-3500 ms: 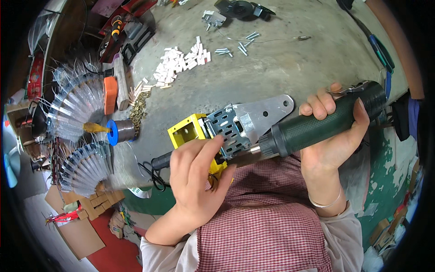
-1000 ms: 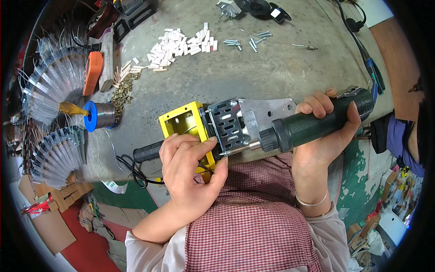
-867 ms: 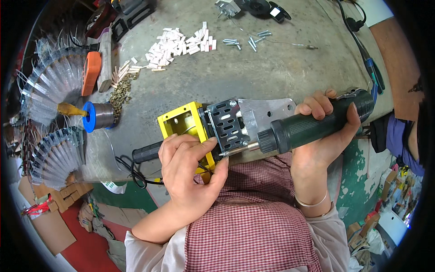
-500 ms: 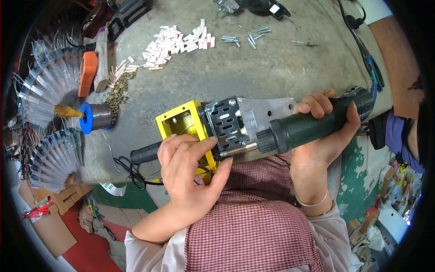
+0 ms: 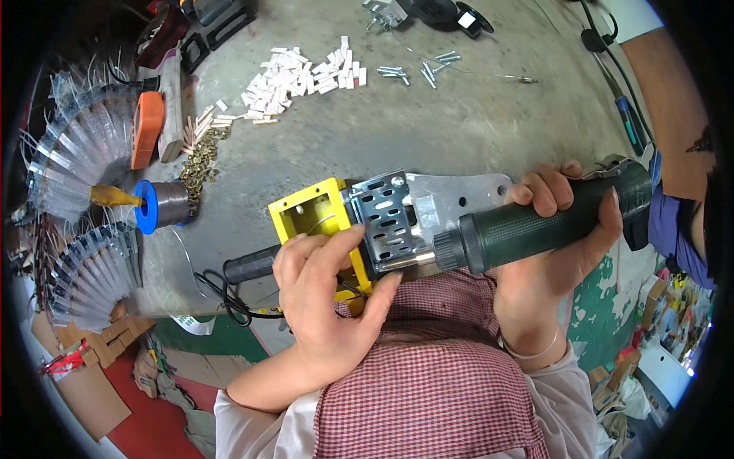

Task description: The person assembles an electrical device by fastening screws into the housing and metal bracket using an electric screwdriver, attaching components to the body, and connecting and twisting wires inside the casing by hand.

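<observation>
In front of me lies a hand-held heating tool with a yellow open housing [image 5: 306, 194], a perforated metal guard [image 5: 381, 213] and a flat grey plate [image 5: 468, 191]. My left hand [image 5: 325, 298] is closed around the housing's near side, thumb and forefinger by the guard's lower corner. My right hand [image 5: 543, 279] grips a dark green power screwdriver [image 5: 527, 228] from below, its fingers over the top. The driver's metal tip [image 5: 409, 258] points left at the guard's near corner; the screw there is hidden. A black ribbed handle [image 5: 248, 266] sticks out left of the housing.
Small white blocks [image 5: 287, 80], loose screws [image 5: 430, 73] and brass-coloured nuts [image 5: 200, 161] lie on the grey table. At left are a blue solder spool [image 5: 160, 205], an orange case [image 5: 147, 130] and fanned clear strips [image 5: 80, 149]. A black cord [image 5: 229, 306] hangs over the near edge.
The heating tool, both hands and the screwdriver have shifted slightly right and down in the picture. The grip of each hand stays the same.
</observation>
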`<state>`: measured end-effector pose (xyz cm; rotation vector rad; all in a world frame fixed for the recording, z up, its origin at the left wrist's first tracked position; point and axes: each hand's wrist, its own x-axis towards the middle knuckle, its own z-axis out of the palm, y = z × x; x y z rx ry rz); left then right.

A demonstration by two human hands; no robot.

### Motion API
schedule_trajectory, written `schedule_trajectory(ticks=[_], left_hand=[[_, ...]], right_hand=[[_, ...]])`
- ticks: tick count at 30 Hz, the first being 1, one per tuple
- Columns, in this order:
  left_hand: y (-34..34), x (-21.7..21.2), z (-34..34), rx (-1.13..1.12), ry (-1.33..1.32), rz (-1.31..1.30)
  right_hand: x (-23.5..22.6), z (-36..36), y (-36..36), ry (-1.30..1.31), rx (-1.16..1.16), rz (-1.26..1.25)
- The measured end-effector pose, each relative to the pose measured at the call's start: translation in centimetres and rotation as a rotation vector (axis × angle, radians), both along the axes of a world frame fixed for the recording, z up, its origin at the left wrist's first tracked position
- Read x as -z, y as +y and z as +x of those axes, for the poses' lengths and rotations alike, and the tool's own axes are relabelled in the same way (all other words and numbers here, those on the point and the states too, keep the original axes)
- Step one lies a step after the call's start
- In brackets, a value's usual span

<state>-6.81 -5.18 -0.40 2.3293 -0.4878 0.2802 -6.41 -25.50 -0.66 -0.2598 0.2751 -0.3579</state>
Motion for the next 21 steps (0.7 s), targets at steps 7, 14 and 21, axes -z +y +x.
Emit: schedule_trajectory(ticks=[7,14,21], left_hand=[[1.2,-1.7,0.5,0.091,0.044,0.036],[8.5,-3.7,2.7,0.057,0.042,0.151],[9.4,-3.1,3.2,0.214,0.252,0.322]], right_hand=[[-0.9,3.2,-1.9,0.088,-0.03,-0.333],[-0.7,6.2,-2.0,0.186,0.071,-0.311],[-0.7,6.7,-1.1,0.207,0.058,-0.335]])
